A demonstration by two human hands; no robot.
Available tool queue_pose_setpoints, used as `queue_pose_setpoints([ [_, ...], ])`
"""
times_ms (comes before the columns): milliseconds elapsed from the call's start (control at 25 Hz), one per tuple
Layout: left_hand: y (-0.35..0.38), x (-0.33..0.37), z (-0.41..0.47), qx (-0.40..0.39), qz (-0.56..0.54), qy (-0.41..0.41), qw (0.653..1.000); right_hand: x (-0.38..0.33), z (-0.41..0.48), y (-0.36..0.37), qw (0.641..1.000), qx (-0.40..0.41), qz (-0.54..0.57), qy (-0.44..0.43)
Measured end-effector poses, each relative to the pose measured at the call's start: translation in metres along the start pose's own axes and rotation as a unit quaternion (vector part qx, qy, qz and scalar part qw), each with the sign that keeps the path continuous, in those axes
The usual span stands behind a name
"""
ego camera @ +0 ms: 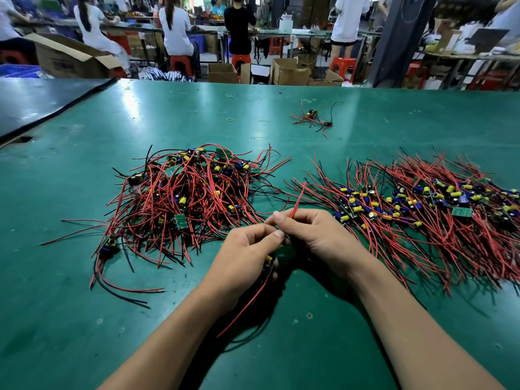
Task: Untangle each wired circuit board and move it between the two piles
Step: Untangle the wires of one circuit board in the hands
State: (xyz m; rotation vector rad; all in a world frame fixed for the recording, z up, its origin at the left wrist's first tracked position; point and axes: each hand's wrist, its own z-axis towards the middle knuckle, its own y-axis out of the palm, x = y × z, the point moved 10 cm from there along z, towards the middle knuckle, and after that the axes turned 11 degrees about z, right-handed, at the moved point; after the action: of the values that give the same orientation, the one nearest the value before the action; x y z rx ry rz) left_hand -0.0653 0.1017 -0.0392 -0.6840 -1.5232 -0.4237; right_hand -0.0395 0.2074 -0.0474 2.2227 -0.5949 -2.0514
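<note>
Left hand: fingers curled round a circuit board; its yellow part peeps out under the fingertips
Right hand: thumb and forefinger pinch a red wire; it rises straight up from the fingertips
Trailing wire: red; runs from under the left fingers back toward the person
Left pile: tangled boards and wires; just beyond the left knuckles and to their left
Right pile: spread out to the right of the right fingers; its nearest wires lie just beside them
Small bunch: well beyond the fingertips; apart from both piles
Table: green; under it all
</note>
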Motion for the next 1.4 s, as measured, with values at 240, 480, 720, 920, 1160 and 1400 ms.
queue_pose_setpoints([
  [240,0.002,-0.003,0.000,-0.028,-0.020,-0.030,0.999,-0.041,-0.005,-0.026,0.957,0.125,-0.198,-0.174],
  [480,0.007,0.001,-0.001,-0.047,0.011,-0.012,0.999,-0.065,-0.021,-0.052,0.894,0.260,-0.242,-0.273],
  [720,0.008,-0.001,-0.003,-0.058,-0.014,-0.032,0.998,-0.025,-0.004,-0.057,0.968,0.215,0.075,-0.108],
  [920,0.000,0.006,-0.004,-0.070,-0.089,-0.055,0.992,-0.018,0.000,-0.047,0.979,0.176,0.070,-0.073],
  [1160,-0.035,0.019,0.000,0.061,-0.232,-0.015,0.971,-0.015,-0.008,0.011,0.977,-0.014,-0.201,-0.073],
  [1400,-0.048,0.008,0.001,0.115,-0.254,-0.029,0.960,-0.043,-0.016,0.019,0.972,0.046,-0.116,-0.200],
])
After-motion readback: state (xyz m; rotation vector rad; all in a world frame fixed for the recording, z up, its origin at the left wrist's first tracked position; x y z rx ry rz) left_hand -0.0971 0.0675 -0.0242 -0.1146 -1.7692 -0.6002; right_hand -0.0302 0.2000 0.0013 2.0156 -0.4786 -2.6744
